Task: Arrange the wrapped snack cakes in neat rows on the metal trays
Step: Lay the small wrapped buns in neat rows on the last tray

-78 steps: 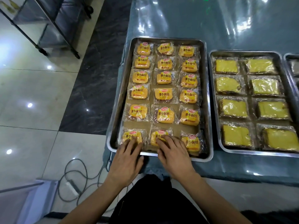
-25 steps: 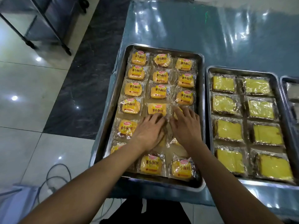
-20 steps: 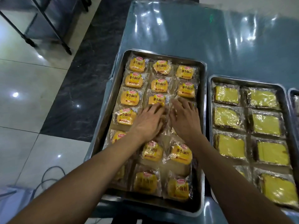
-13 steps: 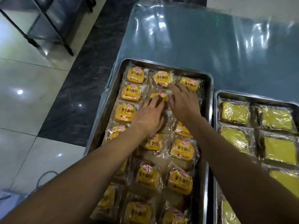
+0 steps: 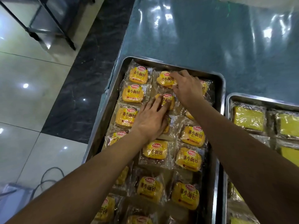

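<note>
- Over the last few seconds both hands have travelled up the metal tray (image 5: pixel 221 88) from its near edge to its far end, nudging the wrapped snack cakes one row after another.
- The left hand (image 5: pixel 149 119) now lies flat, fingers straight and together, pressing on the second cake from the far end of the middle column (image 5: pixel 168 100); half a second ago it was one row nearer.
- The right hand (image 5: pixel 187 88) has come forward to the farthest row, its fingers curved over the far middle cake (image 5: pixel 165 79). It seems to pinch the wrapper, though I cannot tell for certain.
- The far right cake (image 5: pixel 204 88) is mostly hidden behind that hand.
- The left column, such as the far left cake (image 5: pixel 138 75), sits straight, each pack just beside the next.
- With the hands at the last row, this tray looks nearly finished; only the far cakes seem left to square up.
- The neighbouring tray (image 5: pixel 229 101) of plain yellow cakes (image 5: pixel 249 120) lies just beside, on the blue desk (image 5: pixel 210 38), untouched.
</note>
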`<state>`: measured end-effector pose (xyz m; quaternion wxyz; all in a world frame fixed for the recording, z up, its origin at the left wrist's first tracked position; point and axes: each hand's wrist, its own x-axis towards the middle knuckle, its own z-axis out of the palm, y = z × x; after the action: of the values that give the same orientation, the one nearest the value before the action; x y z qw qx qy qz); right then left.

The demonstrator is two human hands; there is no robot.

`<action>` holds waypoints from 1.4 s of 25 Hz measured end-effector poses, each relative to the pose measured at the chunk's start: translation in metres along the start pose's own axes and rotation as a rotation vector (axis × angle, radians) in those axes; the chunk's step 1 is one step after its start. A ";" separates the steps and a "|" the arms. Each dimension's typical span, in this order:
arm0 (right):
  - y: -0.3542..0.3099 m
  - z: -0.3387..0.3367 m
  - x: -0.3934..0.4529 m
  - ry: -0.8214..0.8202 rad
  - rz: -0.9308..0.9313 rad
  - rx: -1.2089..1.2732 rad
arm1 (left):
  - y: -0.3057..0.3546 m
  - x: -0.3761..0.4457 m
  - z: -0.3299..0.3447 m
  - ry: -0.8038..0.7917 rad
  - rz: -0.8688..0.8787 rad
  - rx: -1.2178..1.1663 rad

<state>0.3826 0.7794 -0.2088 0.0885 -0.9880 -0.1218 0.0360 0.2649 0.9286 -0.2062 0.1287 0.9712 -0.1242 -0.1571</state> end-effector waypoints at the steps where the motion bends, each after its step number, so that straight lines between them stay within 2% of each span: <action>1: 0.000 0.000 0.000 0.002 0.002 0.008 | 0.000 0.000 0.000 0.002 0.002 0.000; 5: 0.001 -0.001 -0.002 0.000 -0.001 -0.001 | -0.001 -0.003 -0.002 0.008 0.003 0.001; 10: -0.010 0.001 -0.048 0.140 -0.007 0.123 | -0.015 -0.010 -0.009 0.056 -0.055 0.051; 15: -0.027 0.025 -0.109 0.056 -0.020 0.103 | -0.061 -0.018 -0.012 0.054 -0.123 0.107; 19: -0.029 0.029 -0.114 -0.008 0.010 0.099 | -0.072 -0.018 -0.013 0.002 -0.094 0.082; 24: -0.028 0.025 -0.114 -0.020 -0.005 0.099 | -0.074 -0.021 -0.017 0.019 -0.077 0.071; 28: -0.013 0.022 -0.129 0.078 0.087 0.084 | -0.056 -0.041 -0.011 0.100 -0.036 0.084; 32: 0.005 0.023 -0.150 0.139 0.210 0.089 | -0.028 -0.079 0.007 0.099 0.062 0.075; 35: 0.005 0.025 -0.167 0.178 0.189 0.097 | -0.007 -0.111 0.023 0.058 0.132 0.095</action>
<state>0.2196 0.7371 -0.2256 0.1429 -0.9889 -0.0181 -0.0378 0.1565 0.9617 -0.1990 0.0963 0.9701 -0.1914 -0.1139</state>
